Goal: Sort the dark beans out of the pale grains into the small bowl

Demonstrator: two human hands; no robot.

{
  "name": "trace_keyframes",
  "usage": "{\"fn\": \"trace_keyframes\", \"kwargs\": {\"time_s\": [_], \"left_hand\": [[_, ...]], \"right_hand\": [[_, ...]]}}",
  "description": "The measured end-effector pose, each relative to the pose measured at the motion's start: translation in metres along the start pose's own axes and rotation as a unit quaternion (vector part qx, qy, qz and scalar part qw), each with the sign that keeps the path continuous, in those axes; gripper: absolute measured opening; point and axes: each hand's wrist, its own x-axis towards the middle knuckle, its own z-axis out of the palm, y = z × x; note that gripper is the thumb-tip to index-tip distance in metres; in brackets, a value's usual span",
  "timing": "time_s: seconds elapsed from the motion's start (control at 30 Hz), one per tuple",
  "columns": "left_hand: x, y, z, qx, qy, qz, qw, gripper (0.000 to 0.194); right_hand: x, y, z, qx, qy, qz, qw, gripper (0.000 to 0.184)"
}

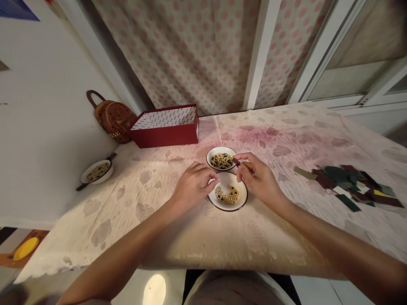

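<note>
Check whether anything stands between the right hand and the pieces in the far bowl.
Nothing visible does: the right hand holds a dark red strip by the far bowl, and the small pieces in it lie uncovered.

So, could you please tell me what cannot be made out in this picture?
All in the head view:
Whether the left hand pinches anything: too small.
The held end of the dark red strip: covered by right fingers.
The red box, near inside: its front wall.
The blue item: cut off, top-left.

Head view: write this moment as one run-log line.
left hand: at dish edge | right hand: holds brown strip | dish: gold, black beads | bowl: more beads
</note>
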Motion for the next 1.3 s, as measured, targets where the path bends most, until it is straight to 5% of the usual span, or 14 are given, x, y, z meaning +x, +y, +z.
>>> {"fn": "trace_keyframes", "kwargs": {"time_s": [0.2, 0.3, 0.4, 0.57, 0.77, 1.07, 1.3], "left_hand": [[0.005, 0.011, 0.002, -0.018, -0.155, 0.048, 0.987, 0.003], [0.004, 0.012, 0.002, 0.003, -0.115, 0.017, 0.993, 0.005], [-0.004, 0.008, -0.003, 0.041, -0.046, -0.127, 0.990, 0.014], [-0.020, -0.002, 0.000, 0.009, -0.142, -0.271, 0.952, 0.048], [-0.018, 0.003, 0.016, -0.169, -0.157, -0.314, 0.921, 0.044], [-0.009, 0.020, 0.007, -0.127, -0.128, -0.291, 0.940, 0.039], [-0.006, 0.001, 0.014, -0.228, -0.161, -0.284, 0.917, 0.041]], "right_hand": [[-0.001, -0.003, -0.008, 0.034, -0.011, 0.024, 0.999, 0.022], [-0.002, -0.005, -0.009, 0.054, -0.009, 0.046, 0.997, 0.021], [-0.005, -0.003, -0.008, 0.076, -0.018, 0.076, 0.994, 0.023], [-0.010, 0.006, -0.006, 0.078, -0.035, 0.107, 0.991, 0.025], [-0.014, 0.013, -0.003, 0.080, -0.035, 0.117, 0.989, 0.026], [-0.018, 0.018, -0.003, 0.089, -0.029, 0.113, 0.989, 0.023], [-0.019, 0.016, -0.006, 0.085, -0.012, 0.102, 0.991, 0.022]]}}
